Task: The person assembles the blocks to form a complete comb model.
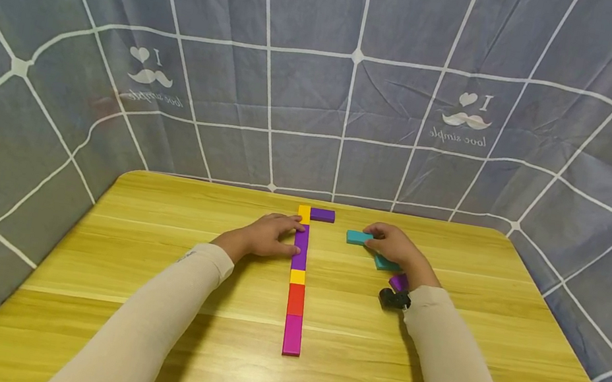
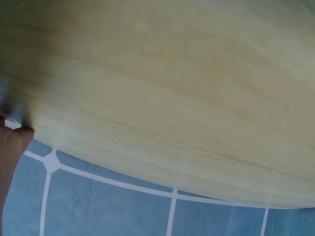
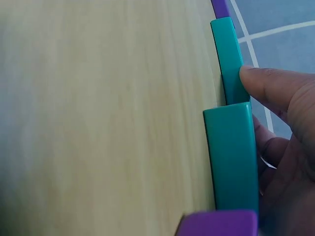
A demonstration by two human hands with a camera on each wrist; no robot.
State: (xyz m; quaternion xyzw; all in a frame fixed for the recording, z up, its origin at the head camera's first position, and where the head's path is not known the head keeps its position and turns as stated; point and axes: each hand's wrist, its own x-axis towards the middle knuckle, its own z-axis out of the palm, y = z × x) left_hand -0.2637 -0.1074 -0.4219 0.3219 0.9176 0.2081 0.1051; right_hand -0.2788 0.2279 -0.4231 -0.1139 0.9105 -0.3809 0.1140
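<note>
A straight line of blocks runs down the table: a yellow block [image 1: 304,210], purple [image 1: 299,258], a small yellow one [image 1: 298,276], red [image 1: 296,300] and magenta [image 1: 292,335]. My left hand [image 1: 270,237] lies at its left side, straight fingers and thumb touching the upper blocks. With thumb and fingers my right hand [image 1: 398,246] pinches a teal block [image 1: 357,238], lying lengthwise across the table; the thumb presses its side in the right wrist view. Another teal block [image 3: 231,152] sits just behind it, under the hand.
A purple block [image 1: 323,215] extends right from the line's top. Near the right wrist lie another purple block [image 1: 398,282] and a black object [image 1: 393,299]. The wooden table [image 1: 149,273] ends at a grey curtain [image 1: 308,98] with white lines.
</note>
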